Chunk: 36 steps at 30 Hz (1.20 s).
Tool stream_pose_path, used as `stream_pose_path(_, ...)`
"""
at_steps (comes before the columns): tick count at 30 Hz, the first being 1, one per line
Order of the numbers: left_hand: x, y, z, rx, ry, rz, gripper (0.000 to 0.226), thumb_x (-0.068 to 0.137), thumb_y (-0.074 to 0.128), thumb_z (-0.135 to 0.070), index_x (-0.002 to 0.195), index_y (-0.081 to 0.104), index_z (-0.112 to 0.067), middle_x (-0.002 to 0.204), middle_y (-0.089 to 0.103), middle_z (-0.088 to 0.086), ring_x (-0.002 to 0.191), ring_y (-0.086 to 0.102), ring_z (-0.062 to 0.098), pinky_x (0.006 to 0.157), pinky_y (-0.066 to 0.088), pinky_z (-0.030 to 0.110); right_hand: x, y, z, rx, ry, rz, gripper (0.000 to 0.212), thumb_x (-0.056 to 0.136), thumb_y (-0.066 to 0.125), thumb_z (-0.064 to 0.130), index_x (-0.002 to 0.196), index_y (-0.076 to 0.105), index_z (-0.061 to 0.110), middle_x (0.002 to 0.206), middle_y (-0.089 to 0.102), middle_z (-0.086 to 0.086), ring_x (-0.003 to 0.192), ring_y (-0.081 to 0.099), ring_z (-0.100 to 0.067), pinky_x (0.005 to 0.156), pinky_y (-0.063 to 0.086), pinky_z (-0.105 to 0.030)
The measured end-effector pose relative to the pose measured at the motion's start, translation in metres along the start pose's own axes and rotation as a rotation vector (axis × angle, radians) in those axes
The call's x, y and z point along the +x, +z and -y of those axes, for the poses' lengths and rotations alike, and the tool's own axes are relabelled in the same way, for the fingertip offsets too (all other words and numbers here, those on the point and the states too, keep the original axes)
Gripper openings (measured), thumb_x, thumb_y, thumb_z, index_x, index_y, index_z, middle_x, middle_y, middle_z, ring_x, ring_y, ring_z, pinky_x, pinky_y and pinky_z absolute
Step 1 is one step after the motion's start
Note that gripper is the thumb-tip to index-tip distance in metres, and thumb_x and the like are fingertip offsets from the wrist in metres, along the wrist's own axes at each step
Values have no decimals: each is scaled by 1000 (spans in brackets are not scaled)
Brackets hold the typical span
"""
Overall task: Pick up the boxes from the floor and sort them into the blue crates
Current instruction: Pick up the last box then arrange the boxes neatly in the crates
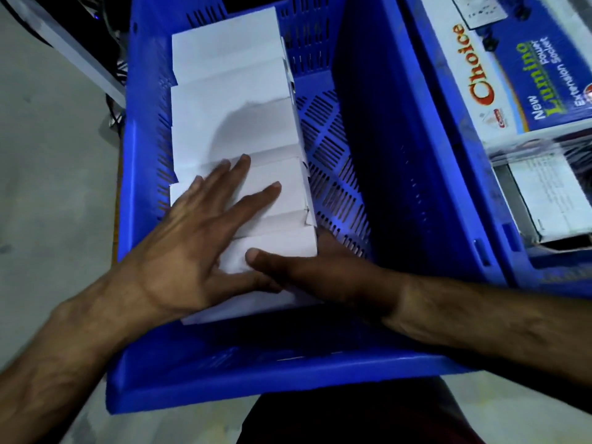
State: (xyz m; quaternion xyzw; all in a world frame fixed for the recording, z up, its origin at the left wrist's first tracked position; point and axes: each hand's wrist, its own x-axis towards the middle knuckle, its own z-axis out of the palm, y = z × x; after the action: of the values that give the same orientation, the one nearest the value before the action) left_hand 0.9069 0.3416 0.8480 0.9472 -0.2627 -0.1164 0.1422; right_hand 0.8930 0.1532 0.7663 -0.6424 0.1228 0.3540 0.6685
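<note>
Blue slotted crate (378, 193), on a grey floor (48, 187): holds a row of plain white boxes (230, 100) packed along its left wall, overlapping like shingles from the far end toward the near wall. The right half of the crate bottom shows bare slotted plastic.

Nearest white box (272, 251): at the near end of the row, inside the crate, lying against the box behind it.

Left hand (192, 245): flat, fingers straight and spread, palm down on the tops of the near boxes; fingertips reach onto the next box back.

Right hand (314, 274): at the near box's right side, thumb laid across its top face, the other fingers tucked round its far right edge out of sight; it grips this box.

Second blue crate (455, 129), just beside on the right: contains a printed carton marked "Choice Lumino Power Extension Socket" (512, 81) and a further white carton (551, 197) below it.
</note>
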Motion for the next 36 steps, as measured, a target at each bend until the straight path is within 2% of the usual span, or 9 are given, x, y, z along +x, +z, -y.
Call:
stream_pose_path(4, -1, -1, -5, -1, -22, 6, 95, 76, 46, -86, 157, 27, -40, 170, 3, 1, 157, 0, 17, 125, 17, 49, 1, -3, 1, 17, 1, 30, 127, 41, 94, 68, 147, 43, 21, 128, 68, 8, 114, 67, -12, 101, 52, -34)
stream_pose_path(9, -8, 1, -12, 98, 61, -121, 68, 87, 47, -74, 136, 62, -30, 161, 34, 9, 148, 33, 29, 117, 35, 45, -9, 0, 17, -102, 27, 31, 111, 52, 89, 68, 145, 49, 21, 127, 68, 12, 109, 67, -5, 98, 53, -25)
stream_pose_path(12, -15, 1, -15, 138, 71, -163, 60, 90, 50, -64, 133, 65, -24, 152, 48, 10, 135, 49, 30, 108, 38, 38, -20, -2, 29, -129, 50, 52, 64, 79, 84, 47, 131, 59, 20, 114, 71, 11, 88, 66, 10, 79, 52, -9)
stream_pose_path(13, -17, 0, -18, 155, 80, -181, 57, 91, 51, -59, 133, 65, -23, 150, 49, 9, 134, 50, 29, 106, 38, 36, -27, -4, 38, -171, 51, 20, 67, 81, 81, 48, 134, 52, 20, 118, 69, 9, 89, 64, 11, 77, 49, -8)
stream_pose_path(16, -19, -1, -24, 174, 91, -199, 52, 94, 49, -52, 137, 61, -25, 151, 47, 6, 134, 49, 27, 107, 38, 38, -39, -9, 51, -404, 15, -110, 140, 55, 70, 85, 160, 7, 16, 158, 39, -1, 137, 46, -15, 109, 39, -27)
stream_pose_path(20, -24, -5, -37, 195, 52, -252, 56, 97, 46, -54, 146, 51, -27, 156, 41, 5, 139, 44, 29, 113, 38, 51, -85, -21, 64, -758, -243, -212, 109, 86, 53, 75, 161, -8, 25, 166, 17, -4, 152, 21, -22, 120, 22, -30)
stream_pose_path(28, -56, 9, -139, 104, -86, -498, 60, 94, 38, -68, 134, 60, -30, 147, 50, 0, 137, 45, 25, 114, 31, 48, -184, -91, 51, -1385, -868, -596, 76, 97, 43, 68, 153, 40, 17, 147, 48, -12, 135, 45, -29, 116, 31, -46)
stream_pose_path(32, -71, 51, -161, 148, -215, -515, 71, 70, 58, -87, 118, 66, -36, 131, 56, -7, 122, 54, 22, 111, 33, 49, -221, -168, 6, -1368, -897, -799, 75, 82, 61, 73, 131, 63, 16, 132, 59, -7, 129, 53, -28, 117, 26, -56)
stream_pose_path(36, -52, 90, -173, 232, -303, -588, 51, 70, 56, -75, 98, 64, -33, 97, 57, -10, 89, 57, 24, 78, 31, 39, -223, -231, -34, -1414, -856, -812, 70, 77, 67, 68, 127, 64, 20, 119, 59, -5, 121, 55, -30, 116, 24, -60)
